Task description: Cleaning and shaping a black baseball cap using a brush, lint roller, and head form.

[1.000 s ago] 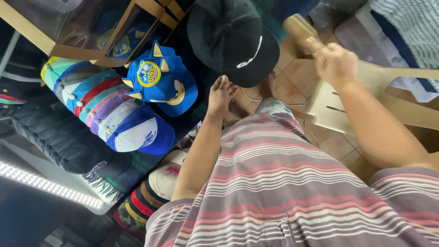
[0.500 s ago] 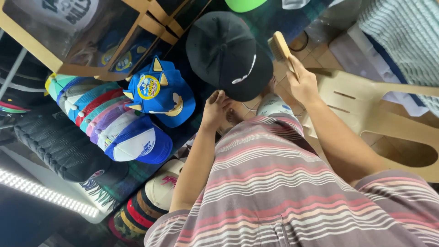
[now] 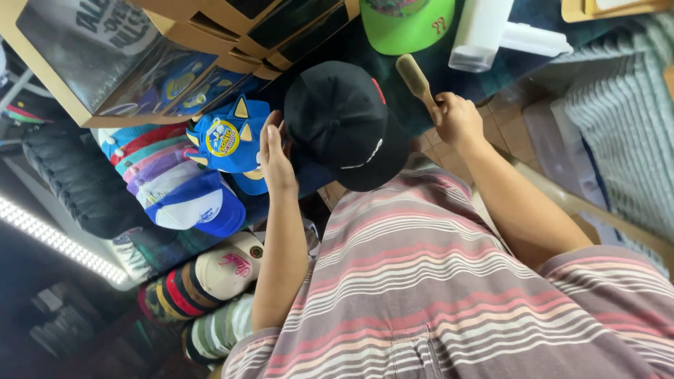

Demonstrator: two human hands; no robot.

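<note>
A black cap (image 3: pixel 340 123) with a white line on its brim and a red mark on its side sits in front of my striped shirt. My left hand (image 3: pixel 275 153) grips the cap's left side, fingers pointing up. My right hand (image 3: pixel 456 119) is closed around the handle of a wooden brush (image 3: pixel 414 77), whose head points up and left just right of the cap's crown. The brush is close to the cap; contact cannot be told.
A blue cap with yellow ears (image 3: pixel 232 140) lies left of the black cap, beside stacked colourful caps (image 3: pixel 168 182). Wooden display boxes (image 3: pixel 133 63) stand above. A green cap (image 3: pixel 404 21) and a white bottle (image 3: pixel 481 31) lie at the top. More caps (image 3: pixel 203 281) sit lower left.
My left hand slid from the cap's brim to its left side and the cap rose toward the table. My right hand brought the brush in closer to the cap.
</note>
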